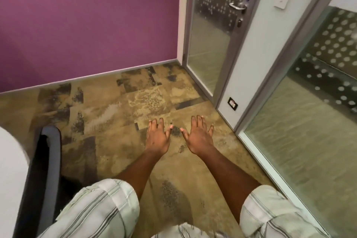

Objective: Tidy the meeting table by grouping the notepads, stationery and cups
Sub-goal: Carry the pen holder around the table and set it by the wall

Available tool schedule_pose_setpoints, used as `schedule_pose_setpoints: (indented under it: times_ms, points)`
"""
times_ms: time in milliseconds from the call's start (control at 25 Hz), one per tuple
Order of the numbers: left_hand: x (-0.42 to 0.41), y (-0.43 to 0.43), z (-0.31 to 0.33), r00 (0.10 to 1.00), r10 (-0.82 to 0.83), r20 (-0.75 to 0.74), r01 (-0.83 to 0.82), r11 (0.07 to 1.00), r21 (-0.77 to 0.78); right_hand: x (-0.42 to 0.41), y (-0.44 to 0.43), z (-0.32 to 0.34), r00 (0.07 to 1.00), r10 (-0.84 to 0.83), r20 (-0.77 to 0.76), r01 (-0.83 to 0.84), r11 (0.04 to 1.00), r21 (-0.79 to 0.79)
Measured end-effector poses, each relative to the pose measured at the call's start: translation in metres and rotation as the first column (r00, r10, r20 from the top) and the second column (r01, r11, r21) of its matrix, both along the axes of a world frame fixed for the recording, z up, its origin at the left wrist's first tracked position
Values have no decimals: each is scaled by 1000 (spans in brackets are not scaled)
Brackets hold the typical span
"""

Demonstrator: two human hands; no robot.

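Observation:
My left hand (157, 137) and my right hand (199, 135) are stretched out side by side in front of me, palms down, over the patterned carpet. The fingers of both are spread and straight, and neither holds anything. A rounded white edge of the table (9, 170) shows at the far left. No notepads, stationery or cups are in view.
A dark chair (48, 160) stands between me and the table edge on the left. A purple wall (87, 21) runs across the back. A glass door with a metal handle (238, 6) and glass panels (318, 112) close off the right side.

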State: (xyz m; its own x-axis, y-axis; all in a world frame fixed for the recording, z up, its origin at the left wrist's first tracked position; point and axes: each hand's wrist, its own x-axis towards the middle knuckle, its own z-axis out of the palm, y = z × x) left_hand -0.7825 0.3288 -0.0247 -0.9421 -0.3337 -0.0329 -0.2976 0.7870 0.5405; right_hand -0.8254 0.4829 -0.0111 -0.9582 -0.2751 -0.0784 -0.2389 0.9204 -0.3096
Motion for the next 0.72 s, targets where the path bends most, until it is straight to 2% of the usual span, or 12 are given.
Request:
schedule_pose_setpoints:
  times_ms: [400,560,600,720]
  points:
    - [-126,-136,5,970,241,-28,-242,969,-41,-150,-176,-5,965,262,-4,-262,965,-3]
    - [-188,-206,-6,912,409,-23,-410,912,-16,-230,-262,-15,905,425,29,-425,905,-9]
    - [-188,-212,-5,914,406,-14,-407,913,-22,-233,-264,-15,907,421,22,-421,907,-14]
    - [-215,-260,-2,849,529,-7,-529,848,-36,-284,-328,-13,830,556,35,-556,831,-21]
